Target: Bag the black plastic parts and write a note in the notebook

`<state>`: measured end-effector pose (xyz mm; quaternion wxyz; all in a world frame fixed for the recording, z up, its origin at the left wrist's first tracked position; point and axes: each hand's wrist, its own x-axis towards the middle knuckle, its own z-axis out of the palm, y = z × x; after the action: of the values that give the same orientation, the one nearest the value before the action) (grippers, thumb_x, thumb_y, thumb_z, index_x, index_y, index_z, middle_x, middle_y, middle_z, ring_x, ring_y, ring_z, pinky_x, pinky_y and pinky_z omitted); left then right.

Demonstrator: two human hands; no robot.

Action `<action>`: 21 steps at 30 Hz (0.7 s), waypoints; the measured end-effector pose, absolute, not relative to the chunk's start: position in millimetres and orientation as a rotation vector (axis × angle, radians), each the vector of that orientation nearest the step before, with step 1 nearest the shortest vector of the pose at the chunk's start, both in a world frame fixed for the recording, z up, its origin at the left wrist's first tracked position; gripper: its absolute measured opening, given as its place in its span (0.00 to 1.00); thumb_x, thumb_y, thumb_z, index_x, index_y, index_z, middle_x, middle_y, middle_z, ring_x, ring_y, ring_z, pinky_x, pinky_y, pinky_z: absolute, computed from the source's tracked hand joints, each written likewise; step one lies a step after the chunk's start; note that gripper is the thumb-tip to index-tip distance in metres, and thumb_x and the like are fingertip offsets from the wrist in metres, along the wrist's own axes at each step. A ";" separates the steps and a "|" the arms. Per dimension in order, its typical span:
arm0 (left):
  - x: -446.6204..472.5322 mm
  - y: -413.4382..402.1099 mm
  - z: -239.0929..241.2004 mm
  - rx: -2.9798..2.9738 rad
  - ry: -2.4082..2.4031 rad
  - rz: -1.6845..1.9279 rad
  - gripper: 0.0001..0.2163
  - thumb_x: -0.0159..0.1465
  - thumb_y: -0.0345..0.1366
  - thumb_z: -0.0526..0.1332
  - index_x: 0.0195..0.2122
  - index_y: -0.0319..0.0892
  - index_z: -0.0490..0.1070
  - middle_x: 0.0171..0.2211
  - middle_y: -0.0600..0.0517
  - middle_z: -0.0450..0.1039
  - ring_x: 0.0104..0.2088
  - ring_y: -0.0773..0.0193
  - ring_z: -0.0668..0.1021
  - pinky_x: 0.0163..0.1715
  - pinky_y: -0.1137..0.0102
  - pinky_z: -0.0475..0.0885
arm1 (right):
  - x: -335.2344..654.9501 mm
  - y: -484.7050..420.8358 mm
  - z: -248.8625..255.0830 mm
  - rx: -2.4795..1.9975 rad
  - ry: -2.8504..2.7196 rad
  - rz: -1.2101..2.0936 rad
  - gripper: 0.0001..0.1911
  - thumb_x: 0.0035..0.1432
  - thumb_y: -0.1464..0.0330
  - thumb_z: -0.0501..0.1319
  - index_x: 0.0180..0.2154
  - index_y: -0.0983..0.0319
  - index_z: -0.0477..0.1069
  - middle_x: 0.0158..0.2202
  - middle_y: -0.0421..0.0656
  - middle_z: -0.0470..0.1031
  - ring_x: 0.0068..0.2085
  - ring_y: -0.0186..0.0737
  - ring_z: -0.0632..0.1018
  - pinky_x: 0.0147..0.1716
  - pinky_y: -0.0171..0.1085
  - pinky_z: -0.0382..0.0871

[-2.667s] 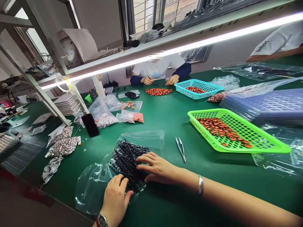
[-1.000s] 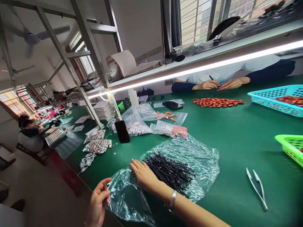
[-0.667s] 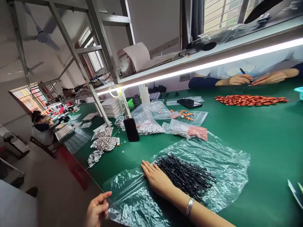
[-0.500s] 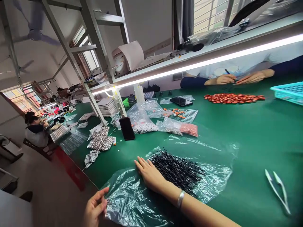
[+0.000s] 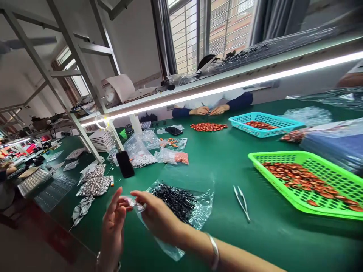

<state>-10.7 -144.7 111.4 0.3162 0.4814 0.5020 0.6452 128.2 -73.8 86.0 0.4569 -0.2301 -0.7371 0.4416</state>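
Note:
A clear plastic bag (image 5: 205,206) lies on the green table with a bundle of thin black sticks or ties (image 5: 176,200) in it; I cannot tell which they are. My right hand (image 5: 157,215) pinches the gathered near-left end of the bag, lifted off the table. Facing it, my left hand (image 5: 113,221) is raised with some fingers upright and others bent around the same bunched plastic. Blur hides the exact contact of its fingertips. To the right of the bag are white tweezers (image 5: 242,204), untouched.
A green basket (image 5: 283,202) and a blue basket (image 5: 249,130) hold orange-brown pieces. A similar pile (image 5: 208,127) lies before a co-worker's hands (image 5: 210,110). Bags of beads (image 5: 95,185), a black phone (image 5: 124,164) and a crumpled grey bag (image 5: 82,209) lie left. A lit shelf (image 5: 227,85) crosses above.
My right hand has left the black bundle and now grips the bag's end. Both hands have come together and lifted that end. The view has swung right, bringing the green basket in.

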 end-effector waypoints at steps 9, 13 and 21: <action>17.4 -92.2 32.6 2.211 1.660 1.031 0.15 0.66 0.40 0.53 0.52 0.44 0.66 0.51 0.45 0.70 0.54 0.56 0.70 0.56 0.55 0.64 | 238.4 77.4 69.9 -0.930 -1.432 1.340 0.05 0.55 0.70 0.59 0.35 0.64 0.69 0.31 0.44 0.76 0.30 0.37 0.78 0.26 0.33 0.72; 36.7 -61.8 12.6 2.392 1.757 0.615 0.23 0.66 0.47 0.50 0.59 0.42 0.59 0.61 0.44 0.60 0.62 0.52 0.60 0.61 0.48 0.53 | 259.5 100.8 42.0 -1.086 -1.383 1.283 0.05 0.61 0.69 0.59 0.35 0.65 0.69 0.30 0.42 0.74 0.27 0.34 0.76 0.24 0.31 0.70; 59.7 -12.2 14.0 2.554 1.666 0.255 0.31 0.63 0.57 0.45 0.62 0.44 0.56 0.65 0.50 0.53 0.65 0.52 0.53 0.63 0.47 0.44 | 286.8 146.4 -12.4 -1.364 -1.396 1.016 0.09 0.65 0.65 0.58 0.38 0.66 0.70 0.34 0.40 0.73 0.31 0.35 0.75 0.31 0.37 0.73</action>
<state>59.7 -12.2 14.0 0.0409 0.8338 0.5441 0.0833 286.8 146.4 -12.4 0.4535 -0.5524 -0.5655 0.4117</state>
